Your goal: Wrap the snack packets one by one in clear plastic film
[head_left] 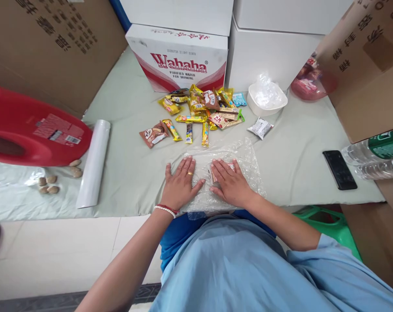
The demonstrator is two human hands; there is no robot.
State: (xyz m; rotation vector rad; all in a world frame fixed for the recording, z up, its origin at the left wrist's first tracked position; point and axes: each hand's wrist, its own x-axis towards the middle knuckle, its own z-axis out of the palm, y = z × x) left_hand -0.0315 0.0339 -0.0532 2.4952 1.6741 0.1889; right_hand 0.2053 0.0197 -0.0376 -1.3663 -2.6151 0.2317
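A sheet of clear plastic film (248, 173) lies wrinkled on the cloth-covered table in front of me. My left hand (180, 184) rests flat at the film's left edge, fingers stretched out and thumb pointing right. Flat over a small pinkish packet (213, 174) on the film is my right hand (230, 182), covering most of it, so its kind cannot be made out. Beyond both hands sits a pile of wrapped snacks (196, 118), mostly yellow packets. A brown snack packet (153, 135) lies at the pile's left.
To the left are a roll of film (94, 164), a red jug (37, 125) and several walnuts (51, 179). A white bowl (253, 102) with crumpled plastic and a silver packet (260, 128) lie right of the pile. Farther right are a phone (340, 170) and bottles (375, 149). Boxes (183, 56) stand behind.
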